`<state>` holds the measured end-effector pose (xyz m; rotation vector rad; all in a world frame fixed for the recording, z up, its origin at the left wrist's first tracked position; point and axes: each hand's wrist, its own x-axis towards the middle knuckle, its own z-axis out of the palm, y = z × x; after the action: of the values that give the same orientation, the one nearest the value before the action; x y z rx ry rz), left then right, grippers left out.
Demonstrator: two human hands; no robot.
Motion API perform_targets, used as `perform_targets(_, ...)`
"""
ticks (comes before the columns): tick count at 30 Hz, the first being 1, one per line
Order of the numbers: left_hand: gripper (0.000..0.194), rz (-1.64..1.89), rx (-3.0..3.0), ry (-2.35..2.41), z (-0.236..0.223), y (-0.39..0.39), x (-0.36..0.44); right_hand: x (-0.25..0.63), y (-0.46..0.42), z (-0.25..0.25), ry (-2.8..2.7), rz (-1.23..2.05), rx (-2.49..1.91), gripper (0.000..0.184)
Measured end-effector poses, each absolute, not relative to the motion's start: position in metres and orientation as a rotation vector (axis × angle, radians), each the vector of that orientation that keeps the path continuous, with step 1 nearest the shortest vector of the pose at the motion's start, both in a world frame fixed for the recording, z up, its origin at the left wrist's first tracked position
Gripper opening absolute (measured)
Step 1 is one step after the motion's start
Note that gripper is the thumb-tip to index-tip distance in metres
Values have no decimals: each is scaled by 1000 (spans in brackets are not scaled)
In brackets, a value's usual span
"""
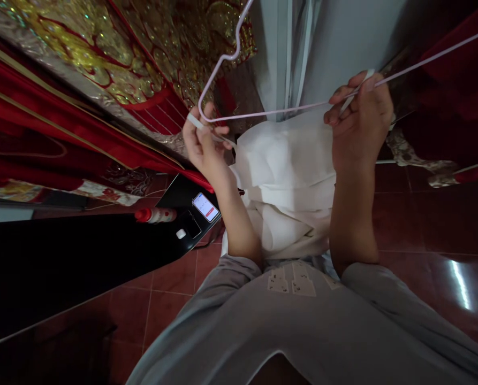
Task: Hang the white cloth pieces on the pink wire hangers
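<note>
A thin pink wire hanger stretches across the upper middle of the head view. My left hand is closed around its left bend, pinching a narrow white strap there. At the hanger's right part, my right hand pinches the wire together with another white strap. A white garment hangs folded below the hanger, between my two forearms. My grey sleeves fill the bottom of the view.
Red and gold embroidered garments hang at the left, dark red cloth at the right. A black table at the left carries a lit phone, a red-capped bottle and a small white object. The floor is red tile.
</note>
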<state>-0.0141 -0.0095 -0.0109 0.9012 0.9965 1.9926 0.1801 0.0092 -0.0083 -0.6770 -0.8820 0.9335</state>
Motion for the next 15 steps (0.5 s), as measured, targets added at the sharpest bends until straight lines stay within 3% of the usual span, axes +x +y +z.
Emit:
perform_targets(5, 23, 2037, 900, 998, -8, -3, -34, 182, 9, -8, -882, 902, -753, 28)
perform_targets(15, 29, 1758, 1164, 894, 32, 8, -29, 177, 11, -9, -833, 980, -654, 26)
